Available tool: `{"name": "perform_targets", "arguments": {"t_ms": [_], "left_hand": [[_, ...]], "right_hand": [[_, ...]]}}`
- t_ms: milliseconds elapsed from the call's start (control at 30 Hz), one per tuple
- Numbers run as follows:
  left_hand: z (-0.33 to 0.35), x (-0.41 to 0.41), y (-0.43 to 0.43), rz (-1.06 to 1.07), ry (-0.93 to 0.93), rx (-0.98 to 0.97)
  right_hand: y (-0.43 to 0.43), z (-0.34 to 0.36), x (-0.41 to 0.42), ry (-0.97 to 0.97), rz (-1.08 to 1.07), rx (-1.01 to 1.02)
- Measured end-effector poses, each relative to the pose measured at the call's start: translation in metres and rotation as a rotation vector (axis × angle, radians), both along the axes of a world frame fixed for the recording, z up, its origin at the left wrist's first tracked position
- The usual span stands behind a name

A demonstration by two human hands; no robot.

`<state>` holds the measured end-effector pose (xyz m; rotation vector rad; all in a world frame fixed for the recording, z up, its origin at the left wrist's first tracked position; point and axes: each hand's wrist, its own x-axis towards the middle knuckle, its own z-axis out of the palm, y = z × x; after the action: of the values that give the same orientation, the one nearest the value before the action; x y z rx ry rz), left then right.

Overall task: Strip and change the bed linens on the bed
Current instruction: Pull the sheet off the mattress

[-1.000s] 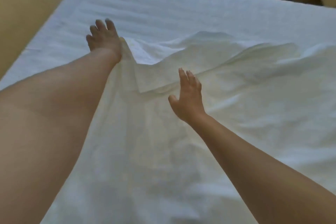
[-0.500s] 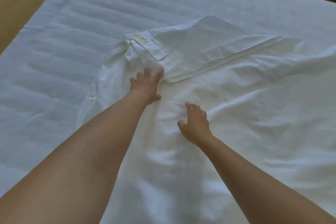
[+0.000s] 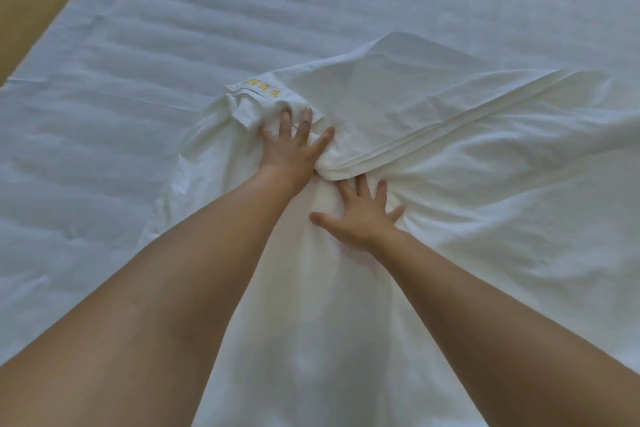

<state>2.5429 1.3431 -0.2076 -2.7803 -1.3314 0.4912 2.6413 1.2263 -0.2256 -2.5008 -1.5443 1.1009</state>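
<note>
Head: left hand (image 3: 293, 147), right hand (image 3: 360, 218) now pressing sheet (image 3: 467, 225).

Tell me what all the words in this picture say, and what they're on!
Yellow stitched characters, on the bunched corner of the white sheet just beyond the left hand: too blurred to read.
No other writing shows.

the sheet (image 3: 450, 184) lies on the mattress (image 3: 173, 28), bunched right of centre, with both hands flat on it.
</note>
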Motion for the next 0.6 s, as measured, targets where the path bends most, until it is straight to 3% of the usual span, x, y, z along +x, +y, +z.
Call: {"name": "perform_targets", "arguments": {"t_ms": [233,367,433,533,600], "left_hand": [[-0.017,0.022,0.065,-0.049,-0.122,0.07],[-0.017,0.04,0.125,0.022,-0.201,0.121],[-0.019,0.045,0.157,0.137,-0.203,0.127],[-0.02,0.061,0.184,0.428,-0.357,0.122],[-0.02,0.077,0.179,0.372,-0.444,0.196]], "right_hand": [[0.013,-0.028,0.022,-0.174,0.122,0.123],[0.002,-0.046,0.012,-0.334,0.059,0.373],[0.003,-0.055,0.014,-0.364,0.051,0.474],[0.006,-0.063,0.017,-0.382,0.048,0.579],[0.007,-0.066,0.019,-0.393,0.043,0.605]]}}
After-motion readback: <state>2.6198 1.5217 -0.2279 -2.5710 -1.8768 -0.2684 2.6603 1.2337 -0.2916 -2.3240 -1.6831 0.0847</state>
